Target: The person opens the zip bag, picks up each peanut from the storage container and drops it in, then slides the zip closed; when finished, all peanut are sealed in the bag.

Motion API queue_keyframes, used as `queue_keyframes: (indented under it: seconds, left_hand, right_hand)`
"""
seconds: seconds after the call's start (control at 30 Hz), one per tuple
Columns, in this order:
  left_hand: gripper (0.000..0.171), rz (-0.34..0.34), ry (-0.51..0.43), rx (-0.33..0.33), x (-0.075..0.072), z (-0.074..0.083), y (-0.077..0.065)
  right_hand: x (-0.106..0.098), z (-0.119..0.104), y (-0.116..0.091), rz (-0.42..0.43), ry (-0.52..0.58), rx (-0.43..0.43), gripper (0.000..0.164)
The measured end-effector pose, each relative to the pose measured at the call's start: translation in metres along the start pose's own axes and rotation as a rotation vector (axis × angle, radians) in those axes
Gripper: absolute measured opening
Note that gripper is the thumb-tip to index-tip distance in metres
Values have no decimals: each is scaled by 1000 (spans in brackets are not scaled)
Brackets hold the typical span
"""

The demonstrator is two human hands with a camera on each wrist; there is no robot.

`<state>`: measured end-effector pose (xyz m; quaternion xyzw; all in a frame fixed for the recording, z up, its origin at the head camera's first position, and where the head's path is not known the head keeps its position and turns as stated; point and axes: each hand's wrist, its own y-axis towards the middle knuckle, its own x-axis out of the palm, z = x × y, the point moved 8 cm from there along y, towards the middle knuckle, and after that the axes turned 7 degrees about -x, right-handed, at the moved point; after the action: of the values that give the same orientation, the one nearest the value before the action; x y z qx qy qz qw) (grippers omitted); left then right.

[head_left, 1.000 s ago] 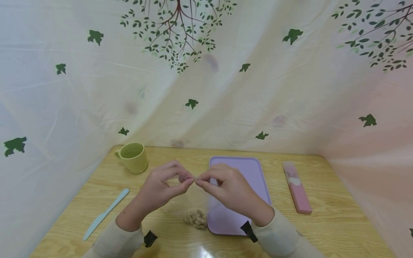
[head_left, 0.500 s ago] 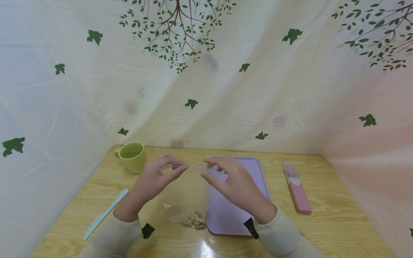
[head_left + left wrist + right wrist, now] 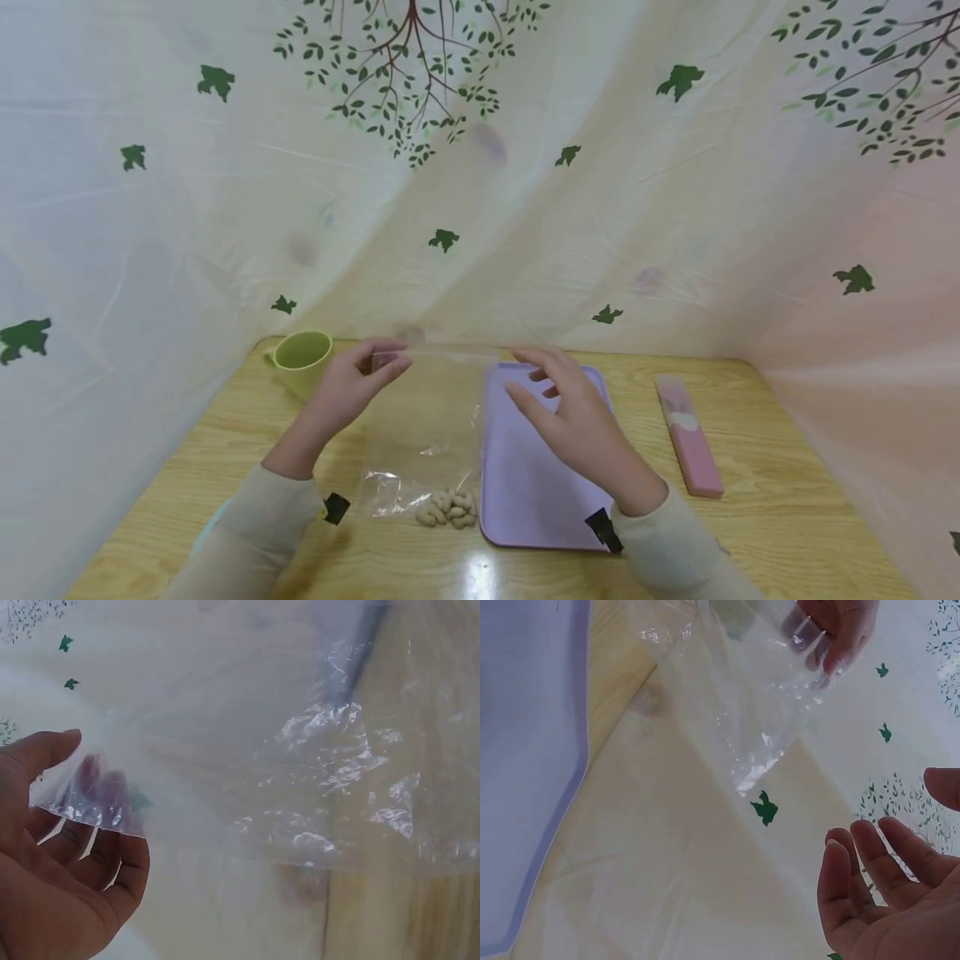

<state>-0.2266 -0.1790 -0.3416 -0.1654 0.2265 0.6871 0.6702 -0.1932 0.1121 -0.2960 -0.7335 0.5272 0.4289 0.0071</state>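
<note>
My left hand (image 3: 347,390) holds a clear plastic bag (image 3: 427,417) by its upper left edge; in the left wrist view the fingertips show through the film. The bag hangs spread out, its lower end near the table. By its lower right corner lies a small pile of pale, nut-like pieces (image 3: 447,510). My right hand (image 3: 573,412) is raised over the lavender tray (image 3: 536,492), to the right of the bag. Its thumb and fingers are spread apart with nothing between them, and the right wrist view (image 3: 900,892) hand is likewise apart from the bag.
A yellow-green mug (image 3: 302,358) stands at the back left, beside my left hand. A light-blue, knife-like tool (image 3: 208,532) is mostly hidden by the left sleeve. At the right lies a long pink case (image 3: 692,446). A patterned sheet (image 3: 510,250) hangs behind the table.
Both hands have moved from fingertips together to apart, rising away from me. The right hand has let go of the bag, and the bag has opened out flat from the left hand.
</note>
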Motion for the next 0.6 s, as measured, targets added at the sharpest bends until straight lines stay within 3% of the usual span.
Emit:
queue_keyframes:
  seconds: [0.13, 0.27, 0.43, 0.6]
  left_hand:
    - [42, 25, 21, -18, -2, -12, 5]
    - [55, 48, 100, -20, -2, -20, 9]
    - [80, 22, 188, -77, 2, -35, 13]
    - [80, -4, 249, -108, 9, -52, 20]
  right_hand:
    - [-5, 7, -5, -1, -11, 25, 48]
    - [-10, 10, -9, 11, -33, 39, 46]
    - [-12, 14, -11, 23, -34, 50, 44]
    - [-12, 20, -14, 15, -24, 73, 44]
